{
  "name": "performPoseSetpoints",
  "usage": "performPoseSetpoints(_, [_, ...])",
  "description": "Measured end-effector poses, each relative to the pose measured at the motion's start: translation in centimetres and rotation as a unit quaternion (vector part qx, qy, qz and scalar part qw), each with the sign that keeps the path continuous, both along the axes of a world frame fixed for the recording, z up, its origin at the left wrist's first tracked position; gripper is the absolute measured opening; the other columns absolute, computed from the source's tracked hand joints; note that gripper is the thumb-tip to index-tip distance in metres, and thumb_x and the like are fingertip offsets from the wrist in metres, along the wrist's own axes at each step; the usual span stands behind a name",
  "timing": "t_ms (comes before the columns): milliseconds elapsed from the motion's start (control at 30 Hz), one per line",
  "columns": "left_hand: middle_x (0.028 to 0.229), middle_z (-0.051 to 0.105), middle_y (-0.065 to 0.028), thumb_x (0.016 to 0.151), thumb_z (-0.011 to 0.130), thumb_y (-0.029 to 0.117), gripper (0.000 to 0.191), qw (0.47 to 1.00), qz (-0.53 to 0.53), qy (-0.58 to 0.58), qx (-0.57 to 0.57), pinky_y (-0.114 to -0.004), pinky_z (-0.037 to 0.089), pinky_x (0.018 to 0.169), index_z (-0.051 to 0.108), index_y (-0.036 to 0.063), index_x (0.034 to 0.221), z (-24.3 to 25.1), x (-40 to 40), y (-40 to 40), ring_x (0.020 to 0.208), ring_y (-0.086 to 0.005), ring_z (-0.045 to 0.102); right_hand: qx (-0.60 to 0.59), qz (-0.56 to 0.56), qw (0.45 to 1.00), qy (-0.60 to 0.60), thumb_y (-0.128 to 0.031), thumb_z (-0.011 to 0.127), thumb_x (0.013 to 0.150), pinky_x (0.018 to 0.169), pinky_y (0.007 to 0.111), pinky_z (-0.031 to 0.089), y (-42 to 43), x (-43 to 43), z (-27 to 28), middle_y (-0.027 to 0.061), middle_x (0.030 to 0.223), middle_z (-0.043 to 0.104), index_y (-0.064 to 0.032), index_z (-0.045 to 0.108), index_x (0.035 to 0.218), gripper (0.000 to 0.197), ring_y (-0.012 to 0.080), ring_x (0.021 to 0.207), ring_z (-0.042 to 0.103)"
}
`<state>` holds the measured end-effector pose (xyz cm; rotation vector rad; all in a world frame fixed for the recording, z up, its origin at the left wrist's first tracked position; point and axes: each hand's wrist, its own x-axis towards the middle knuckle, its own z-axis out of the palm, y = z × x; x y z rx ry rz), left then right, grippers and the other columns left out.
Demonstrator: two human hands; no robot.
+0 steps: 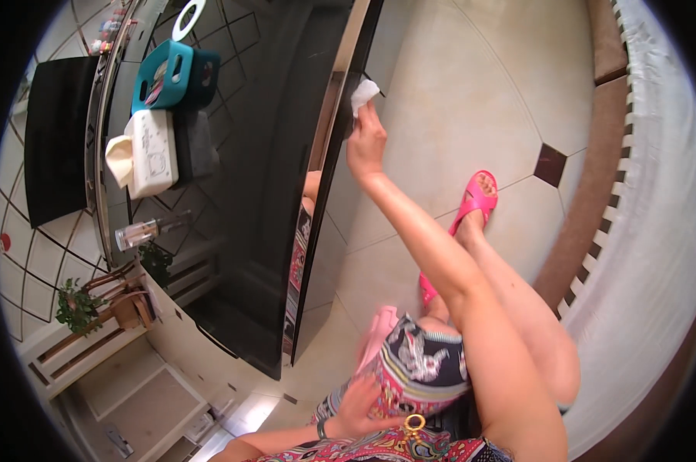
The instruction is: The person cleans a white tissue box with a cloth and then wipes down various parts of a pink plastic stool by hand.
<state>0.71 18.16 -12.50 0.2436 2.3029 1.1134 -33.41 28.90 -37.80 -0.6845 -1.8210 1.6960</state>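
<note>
My right hand (366,144) is pinching a crumpled white tissue or cloth (364,94). It presses this against the dark side edge (348,110) of a low black cabinet with a glossy top (267,144). Below, my left hand (359,407) lies on the patterned dress (423,369) over my lap, fingers apart and nothing in them; it is slightly blurred. A bracelet circles that wrist. Beside the lap shows a pink plastic object (377,338), blurred and partly hidden.
On the cabinet top stand a teal basket (163,75) with small items, a white tissue box (154,153) and a clear bottle (135,235). Behind them is a black screen (59,138). A potted plant (76,306) is lower left. Brown-based, white-covered furniture (660,231) borders the tiled floor (481,86).
</note>
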Motion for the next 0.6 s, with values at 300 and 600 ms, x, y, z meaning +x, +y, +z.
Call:
performPoseSetpoints(300, [0.117,0.055,-0.0218,0.067,0.082,0.030,0.059,0.995,-0.071,0.064,-0.012,-0.044,0.047,0.088,0.064,0.0066,0.118,-0.8,-2.0,1.8,0.105,-0.0396,0.057,-0.162,0.039,0.979,-0.113,0.005,0.045,0.087,0.089,0.037,0.051,3.4,-1.3,-9.1,0.0174,0.126,0.061,-0.0057,0.065,0.117,0.038,0.0343,0.109,0.063])
performPoseSetpoints(600, [0.122,0.052,-0.0224,0.068,0.082,0.029,0.057,0.996,-0.076,0.045,-0.012,-0.045,0.046,0.090,0.065,0.0081,0.118,-0.8,-2.8,2.4,0.108,-0.0403,0.055,-0.179,-0.038,0.976,-0.115,-0.006,0.047,0.093,0.075,0.036,0.050,4.9,-0.5,-12.7,0.0175,0.107,0.069,-0.0022,0.067,0.110,0.026,0.0276,0.084,0.067])
